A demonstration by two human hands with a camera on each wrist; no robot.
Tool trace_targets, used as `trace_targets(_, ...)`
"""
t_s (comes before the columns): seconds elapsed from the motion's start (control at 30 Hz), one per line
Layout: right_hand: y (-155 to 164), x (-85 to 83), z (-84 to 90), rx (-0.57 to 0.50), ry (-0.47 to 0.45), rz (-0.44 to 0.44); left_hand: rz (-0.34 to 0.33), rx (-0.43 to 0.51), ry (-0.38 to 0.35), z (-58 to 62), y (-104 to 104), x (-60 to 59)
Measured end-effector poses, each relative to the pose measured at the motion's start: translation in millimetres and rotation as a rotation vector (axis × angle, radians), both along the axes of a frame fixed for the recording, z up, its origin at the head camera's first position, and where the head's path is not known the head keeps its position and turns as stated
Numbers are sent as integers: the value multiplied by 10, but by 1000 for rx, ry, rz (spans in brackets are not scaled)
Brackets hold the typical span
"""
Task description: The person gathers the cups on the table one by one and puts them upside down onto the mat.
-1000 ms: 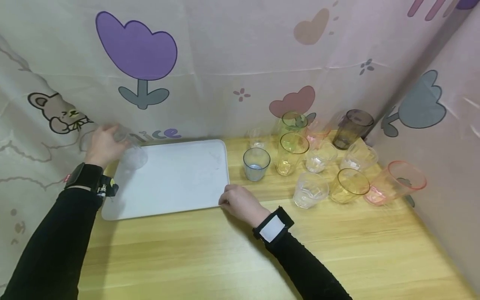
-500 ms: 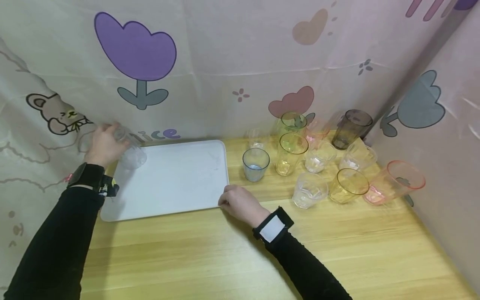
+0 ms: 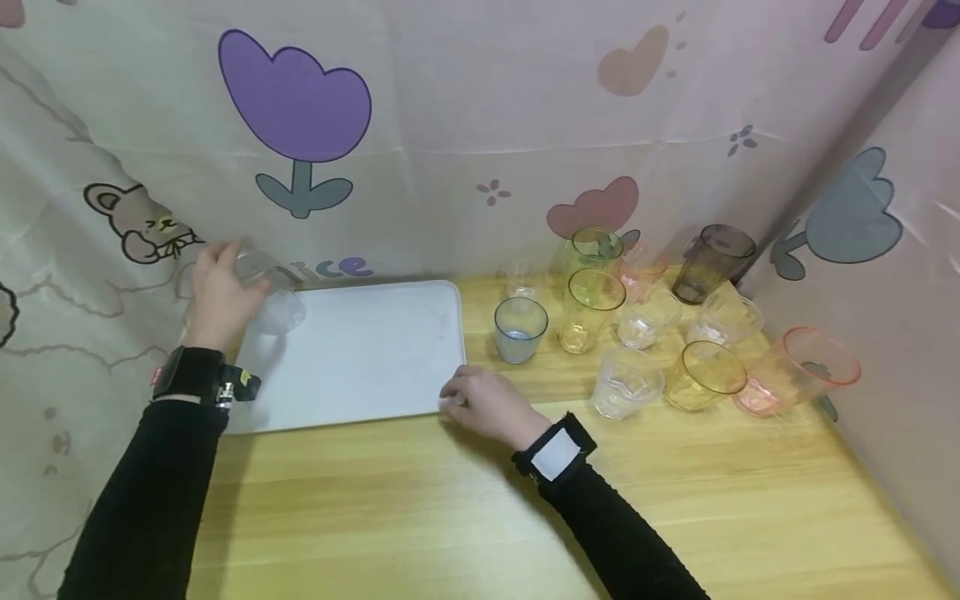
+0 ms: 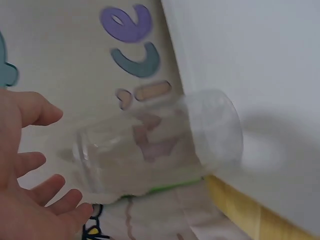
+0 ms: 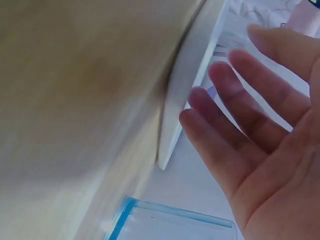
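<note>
Pale cloth [image 3: 450, 75] with a big purple flower [image 3: 296, 104] hangs behind a yellow wooden table [image 3: 360, 508]. From the head, a flat white tray with round corners [image 3: 367, 358] lies on the table. At its far left corner is a clear, see-through cup [image 3: 281, 312], with the left hand [image 3: 221, 300] next to it. The right hand [image 3: 491, 404] is by the tray's near right corner. More see-through cups are to the right: a short blue-grey cup [image 3: 521, 333], a tall yellow cup [image 3: 590, 312], a dark brown cup [image 3: 712, 267] and a pink cup [image 3: 798, 371].

From the left wrist, the clear cup has its wide end at the tray. Its narrow end is near the left hand, whose fingers are loose and apart from it.

From the right wrist, the right hand's fingers are loose and a bit bent, gripping nothing. Their tips are close to the tray's edge; I can't tell if they touch.
</note>
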State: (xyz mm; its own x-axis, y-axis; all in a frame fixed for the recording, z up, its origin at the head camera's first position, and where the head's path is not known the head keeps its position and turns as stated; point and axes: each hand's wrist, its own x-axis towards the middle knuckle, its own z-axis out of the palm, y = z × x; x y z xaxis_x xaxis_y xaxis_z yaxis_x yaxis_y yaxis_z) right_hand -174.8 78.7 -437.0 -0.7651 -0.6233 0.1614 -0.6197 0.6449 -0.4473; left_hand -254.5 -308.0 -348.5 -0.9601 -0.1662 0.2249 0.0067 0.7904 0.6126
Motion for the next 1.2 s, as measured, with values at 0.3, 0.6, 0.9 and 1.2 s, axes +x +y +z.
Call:
trace_targets(0.3,73,-53,125,-295,110,-114,33,109,158,-107,333,222)
trace_targets(0.6,222,-187,208,-602,259,-269,-34,197,227,-320,945,518)
trace_targets(0.9,369,-271,166,-653,224,-445,-197,220,150,-610,1581,728)
trace_targets(1.2,442,-343,109,-720,76,-567,-402,69,-18,-732,1994,804)
